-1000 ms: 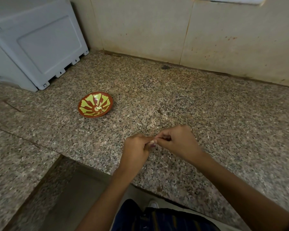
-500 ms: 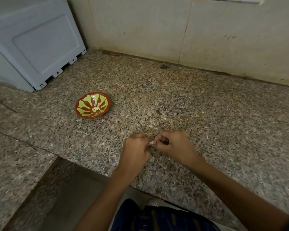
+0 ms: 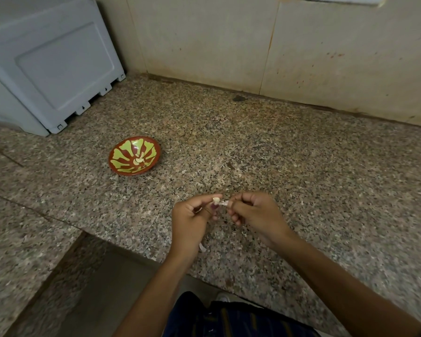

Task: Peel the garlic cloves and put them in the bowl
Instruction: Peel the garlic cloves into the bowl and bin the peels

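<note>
Left hand (image 3: 192, 215) pinches garlic clove (image 3: 216, 200), right hand (image 3: 253, 212) pinches its skin (image 3: 224, 203); bowl (image 3: 134, 158) well apart.

hands pinching garlic clove (image 3: 216, 200), bowl (image 3: 134, 155) nearby

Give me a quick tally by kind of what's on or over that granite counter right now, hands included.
Hands: 2, left hand and right hand
Garlic clove being peeled: 1
Bowl: 1, pale peeled pieces inside, too small to count
Loose skin scrap on the counter: 1
White appliance: 1
Total: 6
</note>
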